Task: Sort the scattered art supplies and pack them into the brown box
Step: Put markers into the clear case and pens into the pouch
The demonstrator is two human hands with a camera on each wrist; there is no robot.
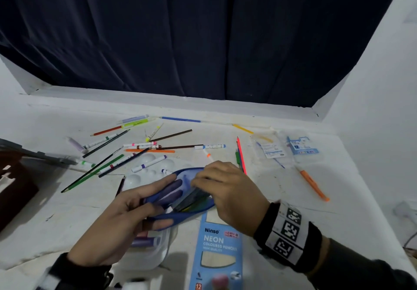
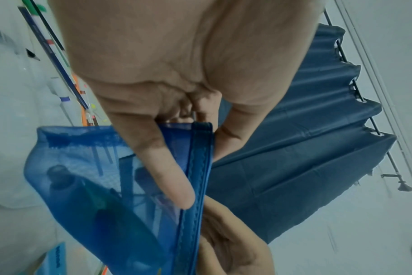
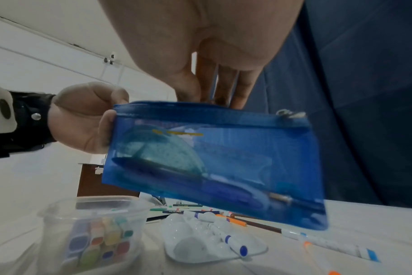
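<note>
A blue mesh zip pouch is held up over the white table between both hands. My left hand grips its left end, fingers showing through the mesh and thumb on top. My right hand pinches the pouch's top zipper edge from above. Inside the pouch lie pens and a greenish half-round ruler. The brown box stands at the table's left edge. Loose markers and coloured pencils lie scattered across the middle of the table.
A clear plastic tub of small paint tubes sits below my left hand, with a white paint palette beside it. A "Neon coloured pencils" pack lies near the front. Clear packets and an orange pen lie at right.
</note>
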